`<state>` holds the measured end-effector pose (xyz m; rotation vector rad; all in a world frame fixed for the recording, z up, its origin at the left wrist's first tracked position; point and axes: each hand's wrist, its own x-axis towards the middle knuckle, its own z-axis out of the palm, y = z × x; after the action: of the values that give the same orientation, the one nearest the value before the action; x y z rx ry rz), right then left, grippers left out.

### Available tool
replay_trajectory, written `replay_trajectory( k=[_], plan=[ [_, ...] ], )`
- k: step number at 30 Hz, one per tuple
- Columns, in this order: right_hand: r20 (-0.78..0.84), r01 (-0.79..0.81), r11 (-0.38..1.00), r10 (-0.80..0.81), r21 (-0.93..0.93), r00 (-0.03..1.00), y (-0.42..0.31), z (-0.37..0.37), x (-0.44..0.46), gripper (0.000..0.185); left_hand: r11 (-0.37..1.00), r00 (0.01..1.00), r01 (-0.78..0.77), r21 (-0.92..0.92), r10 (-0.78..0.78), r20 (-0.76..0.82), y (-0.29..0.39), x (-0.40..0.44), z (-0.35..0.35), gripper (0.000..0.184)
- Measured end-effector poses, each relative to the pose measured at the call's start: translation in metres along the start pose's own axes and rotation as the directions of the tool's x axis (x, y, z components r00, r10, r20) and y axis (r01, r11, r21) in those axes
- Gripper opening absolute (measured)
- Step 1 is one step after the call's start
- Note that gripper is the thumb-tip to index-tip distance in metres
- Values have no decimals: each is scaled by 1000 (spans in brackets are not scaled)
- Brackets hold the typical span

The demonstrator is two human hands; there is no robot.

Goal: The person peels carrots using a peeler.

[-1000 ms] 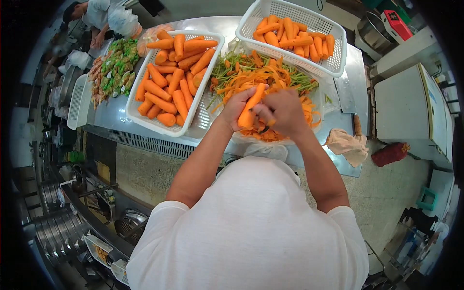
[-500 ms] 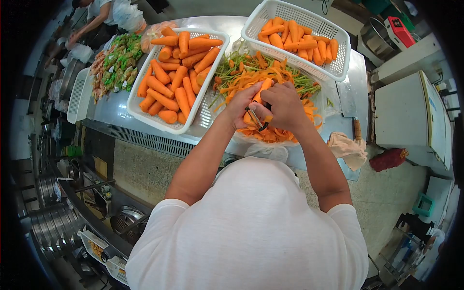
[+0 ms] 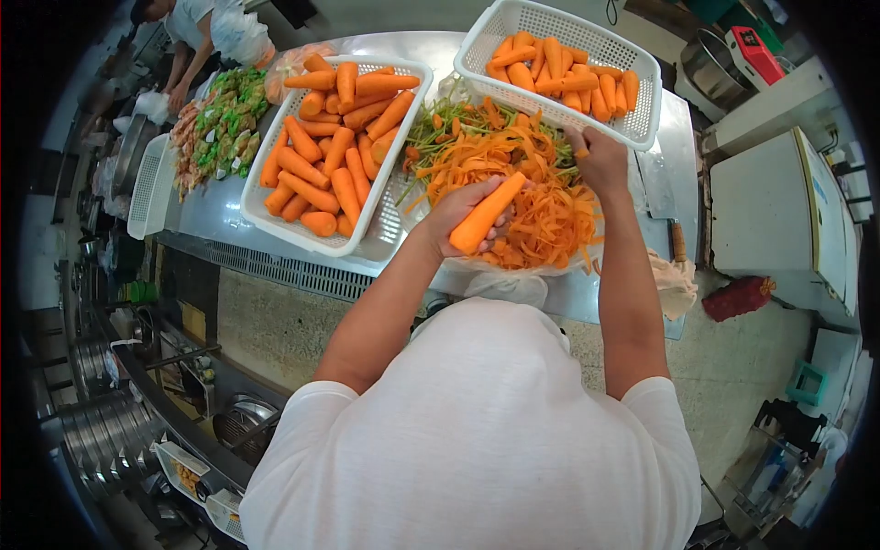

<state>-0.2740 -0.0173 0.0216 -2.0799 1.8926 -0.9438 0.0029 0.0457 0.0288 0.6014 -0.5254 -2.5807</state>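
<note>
Holding carrot point(image 3: 488, 214) in left hand point(image 3: 450, 213), red machine panel point(image 3: 750, 42) unreadable

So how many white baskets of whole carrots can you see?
2. The left basket sits on the metal table, left of the peelings; the right basket is behind them, toward the far right. Any stacked underneath would be hidden.
</note>
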Motion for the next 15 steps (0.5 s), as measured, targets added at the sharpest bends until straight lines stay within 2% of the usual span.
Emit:
replay_trajectory(
  k=[2,3,5,6,7,8,9,10,11,12,13,15],
  plan=[
    [70,-198,970,210,-143,975,18,1,-3,57,998,998,-61,-31,61,12,3,-6,-3,49],
    [129,-271,958,281,-87,951,24,2,-6,65,997,997,-73,-32,74,12,3,-5,-5,49],
    [130,-287,956,293,-64,947,34,11,-21,64,931,982,-71,358,128,-139,6,1,-12,44],
    [134,-318,947,320,-39,938,34,13,-27,64,930,979,-92,356,151,-140,11,9,-18,44],
    [142,-297,954,300,-40,943,29,9,-30,64,918,980,1,397,78,-183,17,22,-22,44],
    [221,-359,933,357,-33,908,23,6,-34,63,896,973,96,433,7,-230,25,36,-25,43],
    [301,-421,907,410,-31,861,16,4,-38,62,955,946,4,298,93,-310,36,49,-15,42],
    [314,-405,914,393,-28,864,14,6,-45,62,982,903,-101,161,159,-400,47,64,0,41],
    [273,-401,911,364,94,890,16,8,-52,59,925,866,-355,136,380,-325,57,82,10,46],
    [228,-387,896,339,219,913,16,11,-55,57,805,768,-584,100,588,-254,68,93,18,52],
    [238,-374,898,321,231,917,16,11,-58,57,795,754,-596,110,602,-264,77,89,34,52],
    [260,-419,829,340,371,904,16,4,-68,47,773,735,-621,132,632,-245,87,76,66,61]
  ],
)
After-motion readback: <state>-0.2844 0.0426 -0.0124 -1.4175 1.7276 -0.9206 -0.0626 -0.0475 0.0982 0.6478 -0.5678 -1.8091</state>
